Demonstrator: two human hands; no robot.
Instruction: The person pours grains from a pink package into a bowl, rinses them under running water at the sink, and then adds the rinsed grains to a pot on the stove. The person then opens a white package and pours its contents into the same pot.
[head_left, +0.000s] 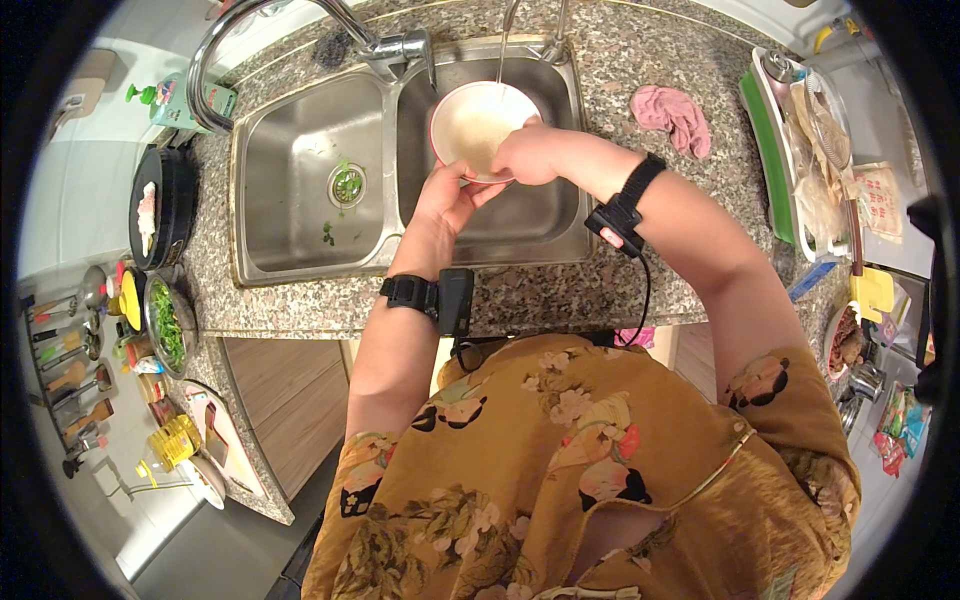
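A white bowl with a red rim (480, 124) is over the right basin of a steel double sink (525, 232). Pale, cloudy contents lie inside it, too indistinct to name. My left hand (450, 196) grips the bowl from below, thumb at the near rim. At its right near edge is my right hand (529, 152), with the fingers partly inside; whether they grip the rim cannot be told. A thin stream of water (502, 60) falls from a slim spout into the far side of the bowl. Green leaf scraps (347, 182) lie around the left basin's drain.
A large chrome faucet (397, 49) arches over the left. A pink cloth (671, 120) lies on the speckled counter, right of the sink. Farther right stands a green-and-white rack (769, 150). At left are a soap bottle (184, 101), a black round appliance (161, 210) and a bowl of greens (169, 322).
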